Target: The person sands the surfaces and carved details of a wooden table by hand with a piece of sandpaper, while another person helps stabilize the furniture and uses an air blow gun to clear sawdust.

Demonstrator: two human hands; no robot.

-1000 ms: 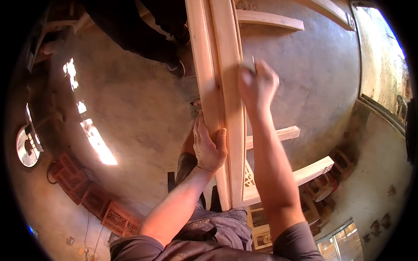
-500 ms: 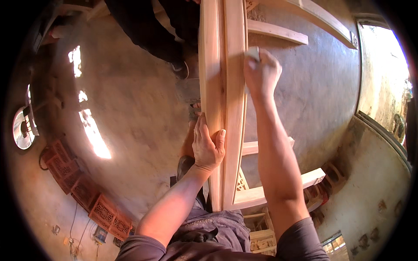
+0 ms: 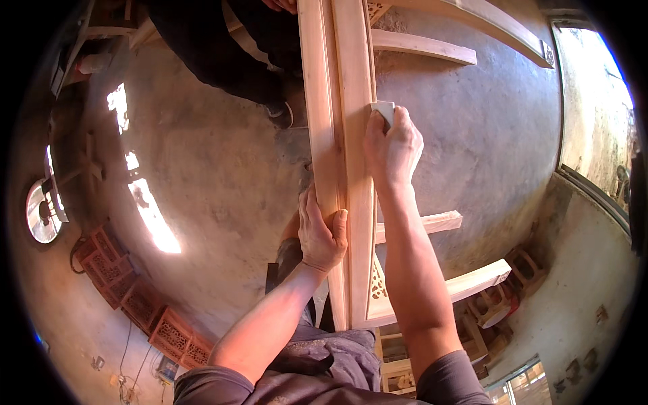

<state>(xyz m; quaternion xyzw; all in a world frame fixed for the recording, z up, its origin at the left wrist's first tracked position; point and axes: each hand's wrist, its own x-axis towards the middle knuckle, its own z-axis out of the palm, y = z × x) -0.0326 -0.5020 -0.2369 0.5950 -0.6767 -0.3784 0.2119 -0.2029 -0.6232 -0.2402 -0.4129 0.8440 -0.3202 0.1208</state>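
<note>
Along the centre of the frame, running from the top edge down to the wearer's waist, lies a long wooden beam [image 3: 356,148], pale, with a groove lengthwise between two moulded faces. Left hand [image 3: 322,237]: laid on the beam's left face below mid-frame, fingers extended along the outer edge, thumb apart on top; open, not closed round the wood. Right hand [image 3: 395,152]: at the beam's right edge, above mid-frame, thumb and fingers pinched firmly on a pale block [image 3: 384,110]. Block's upper end shows past the fingertips, touching or just beside the edge; exact contact not discernible. Solid or folded: cannot tell.

To the right of the beam, several pale wooden bars project: upper bar [image 3: 425,47], middle bar [image 3: 442,221], lower bar [image 3: 480,277]. Carved openwork piece [image 3: 378,280] sits in the corner above the lower bar. Top left of centre: a co-worker's dark trousers [image 3: 202,47], with part of that person's hand [image 3: 282,5] at the top edge. Lower left: reddish carved panels [image 3: 177,334] in a row. Left: bright light patches [image 3: 154,216] on the concrete floor [image 3: 236,169].
</note>
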